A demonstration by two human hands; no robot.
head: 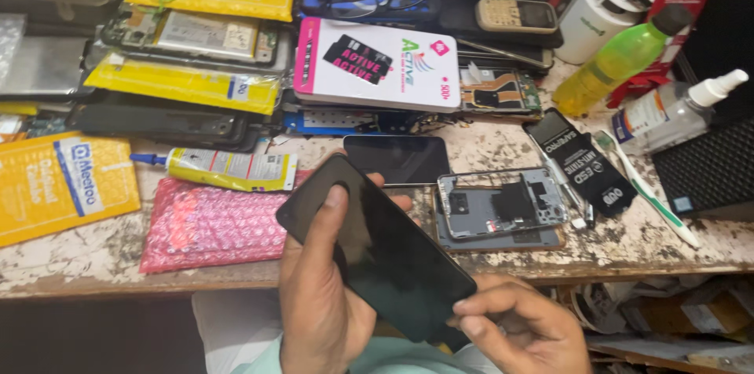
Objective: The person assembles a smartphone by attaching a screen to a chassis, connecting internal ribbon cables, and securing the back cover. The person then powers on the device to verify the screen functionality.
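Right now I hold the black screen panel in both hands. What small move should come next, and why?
Probably lower the panel toward the open phone frame on the bench. The left hand grips it with the thumb across its face, and the right hand pinches its lower corner, so it hangs tilted above the bench edge. The frame lies just beyond it, bare and facing up.

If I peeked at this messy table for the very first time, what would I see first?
First you would see the big black phone screen held slanted in the middle, with the left hand gripping one end and the right hand pinching its lower corner. Just behind it on the stained workbench lies an opened phone frame, and to the left a pink bubble-wrap pouch. At the far right a yellow-green bottle lies tilted.
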